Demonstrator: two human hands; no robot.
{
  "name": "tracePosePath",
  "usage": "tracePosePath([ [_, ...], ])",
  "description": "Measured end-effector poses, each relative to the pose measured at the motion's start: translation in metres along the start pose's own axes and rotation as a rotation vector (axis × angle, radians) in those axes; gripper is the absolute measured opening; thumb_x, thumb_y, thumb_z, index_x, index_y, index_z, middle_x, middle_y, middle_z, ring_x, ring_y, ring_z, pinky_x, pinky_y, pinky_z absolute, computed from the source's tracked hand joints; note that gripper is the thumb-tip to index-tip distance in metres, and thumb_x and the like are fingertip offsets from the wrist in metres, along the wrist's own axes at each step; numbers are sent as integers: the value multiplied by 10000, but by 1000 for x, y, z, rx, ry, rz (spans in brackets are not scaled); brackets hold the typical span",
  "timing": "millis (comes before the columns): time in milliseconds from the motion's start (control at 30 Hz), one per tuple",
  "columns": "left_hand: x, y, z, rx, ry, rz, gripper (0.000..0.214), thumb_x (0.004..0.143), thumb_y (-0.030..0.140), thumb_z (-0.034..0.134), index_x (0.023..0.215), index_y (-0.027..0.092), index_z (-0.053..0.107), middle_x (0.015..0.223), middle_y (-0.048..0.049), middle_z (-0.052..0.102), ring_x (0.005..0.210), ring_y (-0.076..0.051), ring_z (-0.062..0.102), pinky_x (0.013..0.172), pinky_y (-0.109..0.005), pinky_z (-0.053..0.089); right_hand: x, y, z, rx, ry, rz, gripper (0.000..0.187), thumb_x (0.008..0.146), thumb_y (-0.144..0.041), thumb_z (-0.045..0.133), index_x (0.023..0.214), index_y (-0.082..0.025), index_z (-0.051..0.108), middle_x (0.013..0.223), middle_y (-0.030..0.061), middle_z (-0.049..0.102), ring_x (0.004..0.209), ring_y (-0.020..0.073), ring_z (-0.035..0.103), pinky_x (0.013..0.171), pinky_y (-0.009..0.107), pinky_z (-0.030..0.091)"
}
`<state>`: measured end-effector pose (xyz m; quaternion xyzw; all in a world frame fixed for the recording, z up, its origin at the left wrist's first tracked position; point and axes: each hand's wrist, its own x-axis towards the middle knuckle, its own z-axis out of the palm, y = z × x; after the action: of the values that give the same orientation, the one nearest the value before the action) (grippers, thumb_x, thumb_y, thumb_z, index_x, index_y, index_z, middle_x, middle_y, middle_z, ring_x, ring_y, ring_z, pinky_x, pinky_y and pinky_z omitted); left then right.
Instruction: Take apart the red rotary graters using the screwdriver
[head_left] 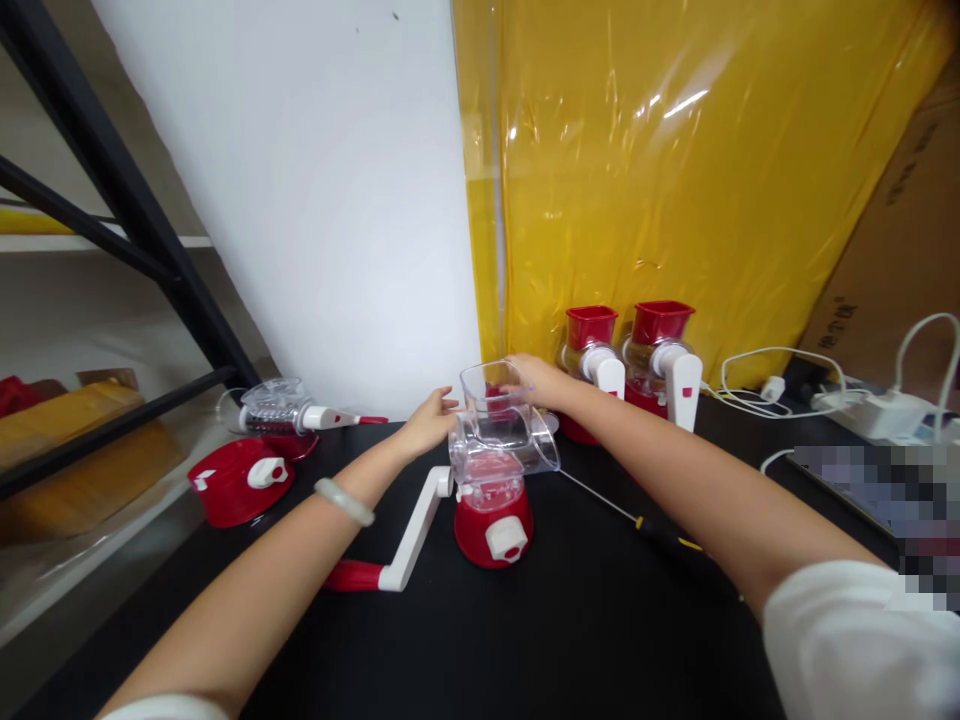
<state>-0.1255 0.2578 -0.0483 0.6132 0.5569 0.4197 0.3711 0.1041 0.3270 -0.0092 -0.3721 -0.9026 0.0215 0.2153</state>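
Observation:
A rotary grater body with a clear plastic housing and hopper stands upright on a red base with a white knob. My left hand is beside the housing's left side, fingers stretched and apart, holding nothing. My right hand is at the hopper's back right, its fingers bent around the clear wall and partly hidden behind it. Something red shows through the hopper; I cannot tell what it is. Left of the base lies a white crank handle with a red grip, partly behind my left forearm.
A screwdriver lies to the right, partly under my right forearm. Two red and white graters stand at the back right. Another red base and a grater with a metal drum stand left. White cables lie far right.

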Motion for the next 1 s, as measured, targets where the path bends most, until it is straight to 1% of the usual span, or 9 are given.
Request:
tracePosePath([
  [133, -60, 34, -24, -83, 31, 97, 631, 796, 551, 625, 1272, 152, 513, 1336, -172, 549, 1280, -303, 496, 1046, -465, 426, -42, -16, -61, 177, 397, -88, 291, 922, -199, 481, 1194, -147, 569, 1184, 140, 648, 1107, 221, 607, 990, 387, 442],
  [200, -92, 53, -26, -114, 24, 164, 548, 862, 571, 539, 1262, 196, 542, 1361, -133, 546, 1322, -288, 457, 1081, -456, 397, -70, -26, -81, 261, 480, -104, 290, 923, -215, 473, 1195, -175, 566, 1125, 110, 667, 1054, 213, 631, 950, 386, 476],
  [267, -116, 67, -21, -115, -3, 235, 561, 883, 584, 500, 1308, 219, 516, 1391, -120, 525, 1349, -290, 425, 1106, -463, 369, -94, -37, -87, 355, 465, -114, 282, 920, -264, 499, 1188, -202, 560, 1075, 88, 674, 1007, 209, 645, 914, 389, 505],
  [367, -130, 72, 0, -53, -19, 332, 683, 857, 556, 569, 1427, 241, 363, 1475, -129, 425, 1407, -287, 334, 1152, -484, 295, -115, -48, -75, 512, 326, -101, 365, 918, -357, 525, 1258, -226, 502, 1155, 99, 641, 1088, 223, 619, 942, 423, 510],
  [500, -120, 59, 27, 15, 23, 383, 1008, 713, 449, 774, 1488, 222, 172, 1526, -193, 304, 1434, -327, 261, 1151, -548, 257, -118, -59, -54, 614, 165, -93, 611, 866, -471, 597, 1397, -267, 374, 1442, 122, 454, 1344, 281, 430, 1063, 518, 415],
  [633, -110, 47, 37, -89, -60, 360, 933, 746, 418, 754, 1461, 189, 201, 1429, -211, 429, 1292, -321, 478, 1092, -533, 363, -118, -70, -49, 674, 86, -136, 798, 820, -476, 658, 1475, -258, 258, 1513, 132, 366, 1392, 300, 362, 1119, 538, 344],
  [733, -111, 40, 37, -151, -121, 396, 837, 799, 420, 702, 1448, 192, 226, 1417, -195, 443, 1272, -300, 502, 1082, -498, 389, -121, -69, -44, 651, 23, -169, 894, 756, -473, 728, 1479, -250, 252, 1503, 143, 376, 1376, 312, 385, 1127, 541, 334],
  [833, -113, 29, 38, -146, -122, 416, 969, 766, 446, 726, 1484, 186, 130, 1444, -209, 399, 1322, -315, 446, 1107, -505, 352, -126, -62, -29, 662, 33, -123, 993, 682, -482, 786, 1482, -254, 242, 1510, 157, 346, 1384, 335, 365, 1114, 556, 341],
  [1000, -115, 14, 40, 110, -103, 351, 1284, 511, 444, 887, 1497, 160, 115, 1470, -234, 355, 1353, -374, 386, 1127, -548, 294, -128, -66, -21, 697, 190, -47, 1048, 661, -502, 797, 1492, -274, 201, 1528, 160, 294, 1417, 327, 302, 1121, 559, 321],
])
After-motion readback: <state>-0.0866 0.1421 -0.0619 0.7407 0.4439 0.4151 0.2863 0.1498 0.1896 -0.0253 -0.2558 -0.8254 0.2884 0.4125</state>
